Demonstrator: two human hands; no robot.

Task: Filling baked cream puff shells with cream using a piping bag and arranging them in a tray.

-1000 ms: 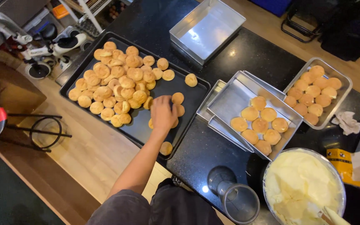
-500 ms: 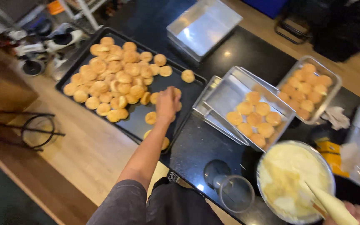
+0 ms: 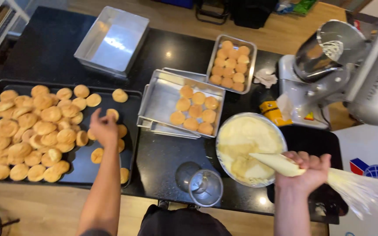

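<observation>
Left hand (image 3: 103, 129) has slid along the tray (image 3: 130, 98), fingers loosely open over puffs (image 3: 44, 127); right hand (image 3: 305, 171) now grips the piping bag (image 3: 285, 164).

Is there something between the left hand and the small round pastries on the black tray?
Nothing visible does. The left hand is already over the black tray, directly at a round pastry, with more beside it.
</observation>
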